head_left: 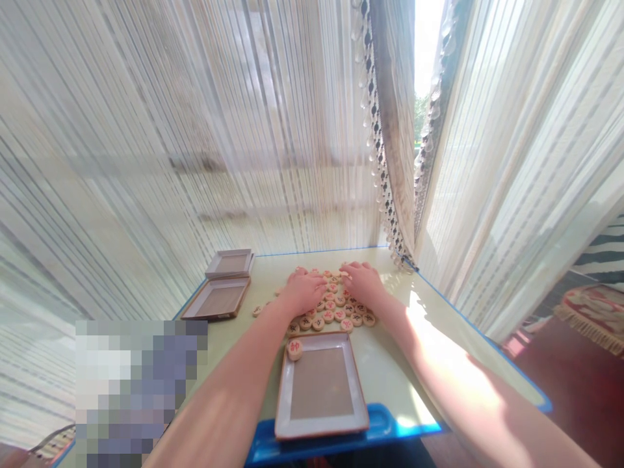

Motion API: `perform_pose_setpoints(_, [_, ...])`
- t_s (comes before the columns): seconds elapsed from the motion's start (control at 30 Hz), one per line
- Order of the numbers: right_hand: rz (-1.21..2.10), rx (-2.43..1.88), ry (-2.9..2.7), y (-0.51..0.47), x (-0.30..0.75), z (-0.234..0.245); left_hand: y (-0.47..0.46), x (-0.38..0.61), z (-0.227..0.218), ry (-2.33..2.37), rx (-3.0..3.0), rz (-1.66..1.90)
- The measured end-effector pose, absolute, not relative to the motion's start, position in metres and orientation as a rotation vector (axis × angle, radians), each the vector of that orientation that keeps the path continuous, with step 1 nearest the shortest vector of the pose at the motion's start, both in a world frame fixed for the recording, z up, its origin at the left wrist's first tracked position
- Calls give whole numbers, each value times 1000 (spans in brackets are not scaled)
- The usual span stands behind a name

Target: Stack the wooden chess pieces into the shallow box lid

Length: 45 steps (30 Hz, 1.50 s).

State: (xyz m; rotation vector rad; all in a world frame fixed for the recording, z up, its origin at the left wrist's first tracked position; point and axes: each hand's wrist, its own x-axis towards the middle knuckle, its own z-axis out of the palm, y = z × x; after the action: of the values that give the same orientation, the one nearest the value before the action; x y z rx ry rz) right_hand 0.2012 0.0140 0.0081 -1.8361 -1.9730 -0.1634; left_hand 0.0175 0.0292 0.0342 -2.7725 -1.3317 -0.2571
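Note:
Round wooden Chinese chess pieces [330,305], marked with red or black characters, lie in a loose spread on the pale table. Across the left side of the spread rests my left hand [306,290], palm down with fingers stretched out. My right hand [363,283] lies over the far right side, its fingers spread and touching pieces. Both hands hide some of the pieces beneath them. Closer to me is a shallow tray [359,409] with a pale rim and grey-brown bottom. One red-marked chess piece [294,350] sits in its upper left corner.
At the table's left edge lie a brown-edged tray [238,292] and, behind it, a stack of pale trays [247,260]. A blue handle [383,416] juts from the near edge of the table [263,266]. Sheer curtains [273,130] hang close behind and at the right.

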Motion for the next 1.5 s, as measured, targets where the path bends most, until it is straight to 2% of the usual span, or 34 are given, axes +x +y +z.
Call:
perform_pose_setpoints(0.2, [-64,-1791,-2135,16,195,5,39,20,22,-1358,-2841,-135])
perform_pose_setpoints(0.4, [-87,-1725,-2157,19,195,8,39,25,20,-1360,-2683,-304])
perform_pose_setpoints(0.87, [4,-1643,-2200,3,185,12,39,15,26,-1364,-2559,-293])
perform_pose_setpoints(1.17, [-76,-1638,-2175,5,188,11,35,16,33,-1472,-2518,-248])
perform_pose_setpoints(1.5, [-63,-1680,-2189,7,188,9,39,17,28,-1538,-2523,-354])
